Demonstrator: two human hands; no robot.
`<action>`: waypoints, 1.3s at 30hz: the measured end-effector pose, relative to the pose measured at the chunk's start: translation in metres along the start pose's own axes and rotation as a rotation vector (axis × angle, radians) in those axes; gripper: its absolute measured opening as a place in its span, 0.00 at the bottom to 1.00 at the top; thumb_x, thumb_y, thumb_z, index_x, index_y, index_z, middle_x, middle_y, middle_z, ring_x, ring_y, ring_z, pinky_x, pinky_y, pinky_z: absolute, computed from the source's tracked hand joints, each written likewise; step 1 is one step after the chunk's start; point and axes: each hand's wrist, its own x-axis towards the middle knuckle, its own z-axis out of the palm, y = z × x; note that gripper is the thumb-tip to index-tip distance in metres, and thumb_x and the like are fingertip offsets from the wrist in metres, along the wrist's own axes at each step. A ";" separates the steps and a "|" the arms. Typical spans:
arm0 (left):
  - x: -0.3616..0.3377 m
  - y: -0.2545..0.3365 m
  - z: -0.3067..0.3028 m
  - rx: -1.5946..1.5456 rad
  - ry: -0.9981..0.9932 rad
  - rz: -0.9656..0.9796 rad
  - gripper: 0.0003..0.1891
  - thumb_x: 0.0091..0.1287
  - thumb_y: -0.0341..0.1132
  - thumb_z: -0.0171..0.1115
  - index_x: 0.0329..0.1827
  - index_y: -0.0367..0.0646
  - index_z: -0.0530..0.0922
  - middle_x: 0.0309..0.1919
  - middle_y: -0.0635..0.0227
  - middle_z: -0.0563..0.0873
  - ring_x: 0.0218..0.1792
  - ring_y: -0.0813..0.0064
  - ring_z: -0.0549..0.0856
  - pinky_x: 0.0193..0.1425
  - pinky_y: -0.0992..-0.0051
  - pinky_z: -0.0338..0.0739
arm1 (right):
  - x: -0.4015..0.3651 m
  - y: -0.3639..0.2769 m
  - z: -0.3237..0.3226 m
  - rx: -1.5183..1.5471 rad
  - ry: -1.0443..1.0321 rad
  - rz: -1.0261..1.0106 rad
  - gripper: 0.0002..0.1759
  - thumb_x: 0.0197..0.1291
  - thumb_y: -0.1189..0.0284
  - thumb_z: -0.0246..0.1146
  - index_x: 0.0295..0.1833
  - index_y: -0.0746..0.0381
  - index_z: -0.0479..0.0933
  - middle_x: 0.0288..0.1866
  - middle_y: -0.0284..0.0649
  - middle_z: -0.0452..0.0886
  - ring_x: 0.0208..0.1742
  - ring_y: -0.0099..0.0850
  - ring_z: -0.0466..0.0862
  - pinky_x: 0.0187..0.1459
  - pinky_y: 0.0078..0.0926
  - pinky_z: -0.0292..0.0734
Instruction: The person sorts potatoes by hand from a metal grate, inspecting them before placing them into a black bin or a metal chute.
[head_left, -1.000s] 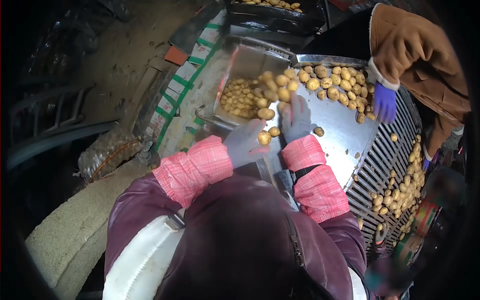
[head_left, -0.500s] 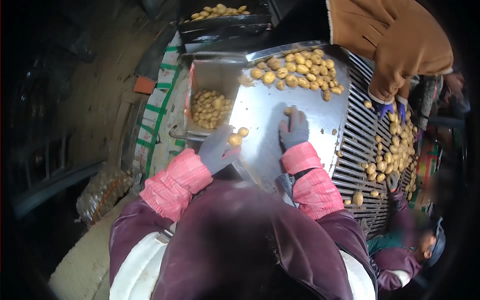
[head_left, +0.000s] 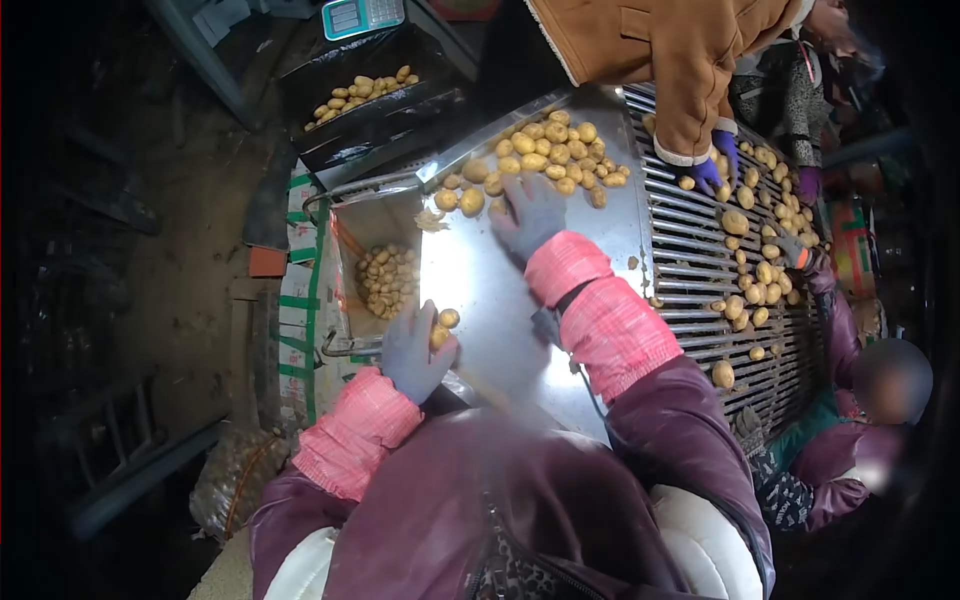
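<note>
1. Work in hand, as judged: handling loose potatoes (head_left: pixel 557 152) on a steel chute plate (head_left: pixel 480 345). They lay heaped along its far edge.
2. Right hand (head_left: pixel 530 215), gray glove: reached forward, fingers spread and slightly bent at the heap's near side. No potato looked pinched.
3. Left hand (head_left: pixel 412 352), gray glove: half-curled by the plate's left edge, thumb apart from fingers, two potatoes (head_left: pixel 440 336) beside the thumb and fingertips. Could not tell whether it gripped them or only fenced them.
4. Left of the plate sat a lined box (head_left: pixel 375 213) with smaller-looking potatoes (head_left: pixel 388 280) low inside. The left hand was at its near right corner.
5. Right of the plate: slatted grate (head_left: pixel 680 245), more potatoes on its far side. A co-worker's purple-gloved hand (head_left: pixel 706 178) worked among them.
6. Beyond the plate: black-lined crate (head_left: pixel 400 122) holding potatoes.
7. Judgement on the next move: any shift of the heap would call for a low, flat right hand behind several potatoes; any lift, for fingers closing around one. Round potatoes could roll off the smooth steel.
</note>
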 end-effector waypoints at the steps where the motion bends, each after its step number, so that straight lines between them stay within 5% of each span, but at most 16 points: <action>1: 0.005 0.001 0.002 0.005 -0.005 0.003 0.32 0.64 0.43 0.65 0.67 0.37 0.68 0.60 0.47 0.73 0.57 0.45 0.74 0.61 0.53 0.70 | 0.011 0.005 0.005 -0.038 0.016 -0.029 0.32 0.57 0.57 0.63 0.67 0.54 0.70 0.68 0.50 0.70 0.66 0.49 0.71 0.64 0.50 0.66; 3: 0.011 0.000 0.003 0.001 -0.024 0.005 0.31 0.64 0.43 0.65 0.67 0.36 0.68 0.59 0.47 0.73 0.56 0.45 0.74 0.61 0.54 0.70 | 0.028 0.011 0.009 -0.118 0.046 -0.083 0.32 0.57 0.55 0.63 0.67 0.53 0.70 0.69 0.50 0.69 0.68 0.48 0.69 0.65 0.50 0.64; 6: 0.013 -0.002 0.006 0.003 -0.028 0.022 0.32 0.64 0.42 0.64 0.67 0.36 0.68 0.60 0.47 0.73 0.57 0.45 0.74 0.62 0.54 0.69 | 0.043 -0.011 0.019 -0.188 -0.178 -0.038 0.39 0.65 0.46 0.56 0.76 0.53 0.61 0.77 0.49 0.59 0.78 0.45 0.57 0.73 0.45 0.55; 16: 0.012 0.004 0.007 0.108 0.041 -0.021 0.36 0.62 0.44 0.67 0.70 0.36 0.66 0.65 0.41 0.69 0.62 0.41 0.71 0.66 0.50 0.67 | -0.015 -0.078 0.033 0.286 -0.204 -0.348 0.35 0.61 0.53 0.61 0.73 0.50 0.63 0.73 0.46 0.64 0.61 0.48 0.74 0.58 0.46 0.73; 18: 0.015 0.007 0.004 0.136 0.063 0.016 0.36 0.61 0.44 0.67 0.70 0.36 0.66 0.65 0.40 0.68 0.62 0.39 0.71 0.66 0.49 0.67 | -0.026 -0.071 0.026 0.494 -0.188 -0.315 0.35 0.62 0.53 0.61 0.73 0.50 0.64 0.73 0.45 0.65 0.59 0.48 0.75 0.58 0.45 0.73; 21: 0.018 0.011 0.002 0.172 0.087 0.092 0.36 0.59 0.43 0.69 0.69 0.36 0.67 0.65 0.41 0.67 0.61 0.39 0.70 0.66 0.46 0.65 | -0.015 -0.026 0.016 0.178 -0.121 -0.182 0.34 0.66 0.52 0.59 0.74 0.52 0.65 0.71 0.48 0.68 0.66 0.46 0.73 0.66 0.43 0.68; 22: 0.020 0.013 0.001 0.157 0.057 0.073 0.36 0.60 0.42 0.68 0.70 0.36 0.66 0.65 0.41 0.67 0.63 0.39 0.69 0.67 0.47 0.64 | 0.000 -0.008 0.009 0.256 0.104 -0.116 0.25 0.57 0.63 0.66 0.60 0.59 0.75 0.59 0.51 0.77 0.59 0.49 0.77 0.61 0.47 0.71; 23: 0.022 0.016 -0.001 0.144 0.026 0.054 0.37 0.61 0.42 0.67 0.71 0.36 0.65 0.66 0.41 0.67 0.64 0.40 0.68 0.68 0.48 0.63 | 0.009 0.017 0.005 0.129 0.233 -0.096 0.23 0.57 0.62 0.65 0.56 0.59 0.76 0.57 0.50 0.78 0.59 0.48 0.77 0.60 0.46 0.72; 27: 0.023 0.013 0.000 0.156 -0.006 0.065 0.36 0.62 0.41 0.66 0.71 0.35 0.65 0.66 0.44 0.69 0.64 0.40 0.69 0.69 0.49 0.63 | 0.042 0.102 -0.007 -0.091 0.011 0.302 0.33 0.58 0.52 0.64 0.67 0.55 0.70 0.62 0.49 0.75 0.65 0.49 0.73 0.65 0.47 0.69; 30: 0.019 0.007 0.006 0.200 0.034 0.093 0.35 0.62 0.40 0.67 0.70 0.35 0.66 0.65 0.44 0.70 0.64 0.42 0.70 0.69 0.50 0.64 | 0.063 0.128 -0.003 -0.112 -0.113 0.472 0.33 0.70 0.48 0.50 0.76 0.48 0.62 0.78 0.41 0.57 0.77 0.43 0.60 0.75 0.49 0.52; 33: 0.024 0.008 0.004 0.150 0.043 0.145 0.34 0.62 0.38 0.68 0.70 0.35 0.67 0.65 0.45 0.71 0.64 0.43 0.71 0.68 0.51 0.66 | 0.083 0.161 0.008 -0.111 -0.146 0.281 0.39 0.64 0.41 0.55 0.76 0.48 0.63 0.72 0.49 0.64 0.73 0.50 0.64 0.72 0.49 0.59; 39: 0.029 0.016 -0.001 0.072 0.028 0.139 0.30 0.60 0.37 0.68 0.64 0.34 0.71 0.59 0.45 0.75 0.58 0.44 0.75 0.65 0.50 0.68 | 0.100 0.146 0.009 -0.062 -0.189 0.389 0.37 0.60 0.39 0.58 0.71 0.44 0.69 0.66 0.52 0.70 0.66 0.52 0.72 0.68 0.48 0.64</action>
